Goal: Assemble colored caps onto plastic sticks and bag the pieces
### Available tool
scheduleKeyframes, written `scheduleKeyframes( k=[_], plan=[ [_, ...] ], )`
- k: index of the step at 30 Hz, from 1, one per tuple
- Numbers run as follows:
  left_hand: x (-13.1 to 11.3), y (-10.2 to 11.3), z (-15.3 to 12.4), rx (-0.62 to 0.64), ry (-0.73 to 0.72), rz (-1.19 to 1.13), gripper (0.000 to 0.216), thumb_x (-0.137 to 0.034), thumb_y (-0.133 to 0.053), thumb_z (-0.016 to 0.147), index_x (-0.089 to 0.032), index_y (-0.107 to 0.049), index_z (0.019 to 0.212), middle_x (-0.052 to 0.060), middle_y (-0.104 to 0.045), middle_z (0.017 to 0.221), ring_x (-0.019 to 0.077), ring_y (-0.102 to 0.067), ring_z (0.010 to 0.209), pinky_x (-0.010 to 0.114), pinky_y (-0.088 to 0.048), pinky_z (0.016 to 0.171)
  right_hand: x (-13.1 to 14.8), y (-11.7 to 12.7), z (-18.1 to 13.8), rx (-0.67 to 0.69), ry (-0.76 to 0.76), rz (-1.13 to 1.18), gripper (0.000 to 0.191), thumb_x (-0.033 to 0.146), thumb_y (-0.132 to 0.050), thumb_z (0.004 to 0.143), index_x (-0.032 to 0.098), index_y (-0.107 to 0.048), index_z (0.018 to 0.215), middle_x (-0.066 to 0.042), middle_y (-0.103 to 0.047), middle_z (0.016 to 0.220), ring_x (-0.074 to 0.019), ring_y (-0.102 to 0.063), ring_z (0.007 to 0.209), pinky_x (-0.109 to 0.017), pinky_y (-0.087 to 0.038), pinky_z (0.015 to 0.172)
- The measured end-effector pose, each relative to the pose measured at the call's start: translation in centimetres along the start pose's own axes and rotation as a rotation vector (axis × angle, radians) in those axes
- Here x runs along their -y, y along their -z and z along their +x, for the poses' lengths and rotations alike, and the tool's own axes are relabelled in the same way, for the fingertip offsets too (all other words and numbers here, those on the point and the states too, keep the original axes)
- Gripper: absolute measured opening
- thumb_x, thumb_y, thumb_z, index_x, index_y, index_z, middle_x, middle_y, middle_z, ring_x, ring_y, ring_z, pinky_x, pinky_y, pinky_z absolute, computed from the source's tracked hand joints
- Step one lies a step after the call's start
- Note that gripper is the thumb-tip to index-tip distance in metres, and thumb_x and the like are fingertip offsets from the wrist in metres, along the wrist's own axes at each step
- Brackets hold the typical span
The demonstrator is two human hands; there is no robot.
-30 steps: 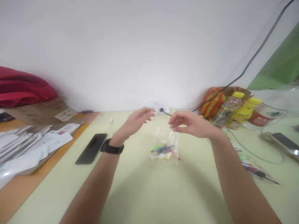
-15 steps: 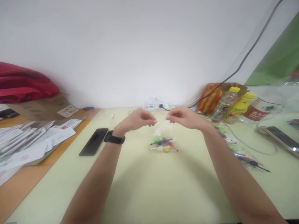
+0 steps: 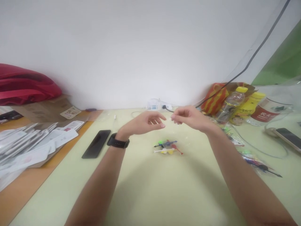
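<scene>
A small clear plastic bag lies on the pale green table below my hands, its film hard to trace. Small plastic pieces in blue, green, red, white and yellow are at the bag, some with thin arrow-like sticks. My left hand, with a black watch on its wrist, is held above the pieces, fingers apart and nothing seen in them. Close by on the right, the fingertips of my right hand are pinched together. Whether film is between them I cannot make out.
A black phone lies left of my left wrist. White packets and a cardboard box are further left. At right stand bottles, with bagged pieces, a cable and another phone.
My left hand has gone from a pinch to spread fingers. The hands are closer together. The bag film, which stood up between them, now looks lower and flatter. The view has shifted slightly.
</scene>
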State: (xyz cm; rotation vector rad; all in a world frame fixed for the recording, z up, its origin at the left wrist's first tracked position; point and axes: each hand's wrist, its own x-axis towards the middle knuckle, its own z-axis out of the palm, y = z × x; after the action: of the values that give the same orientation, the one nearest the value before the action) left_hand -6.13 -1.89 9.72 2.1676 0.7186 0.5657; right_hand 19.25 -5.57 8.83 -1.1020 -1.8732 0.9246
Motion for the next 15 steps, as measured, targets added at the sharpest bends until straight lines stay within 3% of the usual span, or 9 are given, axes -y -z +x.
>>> scheduleKeyframes(
  k=[3, 5, 10, 13, 15],
  plan=[
    [-0.1, -0.6, 0.3, 0.048, 0.007, -0.001, 0.027, -0.048, -0.067, 0.092, -0.024, -0.078, 0.101, 0.007, -0.077, 0.090, 0.0223, -0.072, 0.082, 0.031, -0.055, 0.067, 0.3, -0.9, 0.1, 0.050, 0.017, -0.030, 0.037, 0.055, -0.070, 0.087, 0.019, -0.072, 0.080, -0.004, -0.069, 0.073, -0.0168, -0.061, 0.069, -0.029, -0.046, 0.061],
    [0.4, -0.7, 0.6, 0.004, 0.025, -0.034, 0.029, -0.048, -0.066, 0.093, -0.022, -0.078, 0.094, 0.008, -0.077, 0.086, 0.0222, -0.072, 0.078, 0.031, -0.055, 0.063, 0.2, -1.2, 0.3, -0.007, 0.042, -0.072, 0.033, 0.052, -0.068, 0.089, 0.020, -0.073, 0.084, -0.004, -0.071, 0.078, -0.0171, -0.062, 0.072, -0.029, -0.048, 0.064],
    [2.5, 0.2, 1.3, -0.416, 0.081, -0.109, 0.031, -0.048, -0.072, 0.088, -0.018, -0.076, 0.091, 0.009, -0.077, 0.086, 0.0190, -0.070, 0.073, 0.031, -0.055, 0.067, -0.5, -0.7, 0.9, -0.403, 0.082, -0.230, 0.028, 0.048, -0.070, 0.088, 0.020, -0.072, 0.091, -0.006, -0.074, 0.090, -0.0191, -0.065, 0.078, -0.033, -0.052, 0.072],
    [3.1, 0.7, 1.5, -0.630, 0.095, -0.192, 0.034, -0.049, -0.076, 0.086, -0.017, -0.075, 0.094, 0.009, -0.078, 0.090, 0.0183, -0.070, 0.072, 0.031, -0.056, 0.067, -0.8, -0.3, 0.9, -0.429, 0.018, -0.149, 0.033, 0.052, -0.071, 0.087, 0.019, -0.070, 0.087, -0.007, -0.073, 0.084, -0.0198, -0.065, 0.074, -0.034, -0.053, 0.069],
    [3.1, 0.8, 1.5, -0.667, 0.072, -0.273, 0.034, -0.047, -0.077, 0.086, -0.016, -0.074, 0.099, 0.010, -0.078, 0.092, 0.0176, -0.070, 0.074, 0.032, -0.057, 0.071, -1.1, -0.3, 0.9, -0.394, -0.037, -0.068, 0.036, 0.054, -0.072, 0.086, 0.018, -0.070, 0.091, -0.008, -0.074, 0.088, -0.0202, -0.067, 0.075, -0.034, -0.055, 0.069]
  ],
)
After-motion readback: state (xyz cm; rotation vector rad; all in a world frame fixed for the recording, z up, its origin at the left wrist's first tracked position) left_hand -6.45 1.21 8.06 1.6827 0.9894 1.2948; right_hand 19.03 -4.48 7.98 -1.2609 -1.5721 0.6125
